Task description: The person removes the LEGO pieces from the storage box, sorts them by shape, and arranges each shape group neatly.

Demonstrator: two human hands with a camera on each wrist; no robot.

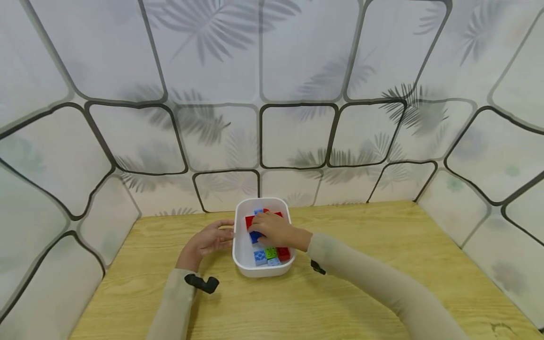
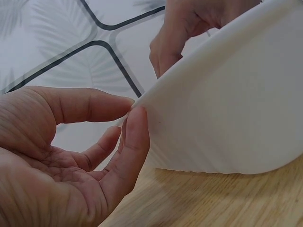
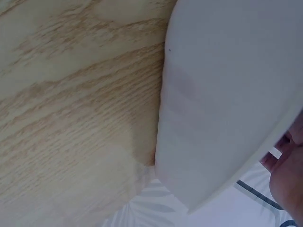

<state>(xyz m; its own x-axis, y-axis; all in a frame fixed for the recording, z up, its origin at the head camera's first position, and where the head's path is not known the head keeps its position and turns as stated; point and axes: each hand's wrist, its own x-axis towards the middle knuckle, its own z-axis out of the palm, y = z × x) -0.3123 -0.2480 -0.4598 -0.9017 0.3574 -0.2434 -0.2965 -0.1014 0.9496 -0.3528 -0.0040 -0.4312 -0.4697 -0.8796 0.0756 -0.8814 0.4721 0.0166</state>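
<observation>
1. A white box [image 1: 263, 272] sits upright on the wooden counter [image 1: 361, 250], its far end near the patterned backdrop [image 1: 297, 137]; wood spreads left, right and in front.
2. Left hand [image 1: 212, 238]: fingers pinch the box's left rim.
3. Right hand [image 1: 274, 227]: crosses the right rim to the bricks [image 1: 260, 257] inside; whether its fingers clamp one, I cannot tell.

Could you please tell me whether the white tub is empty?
The tub is not empty: the head view shows coloured blocks inside it, some under the right hand.
</observation>
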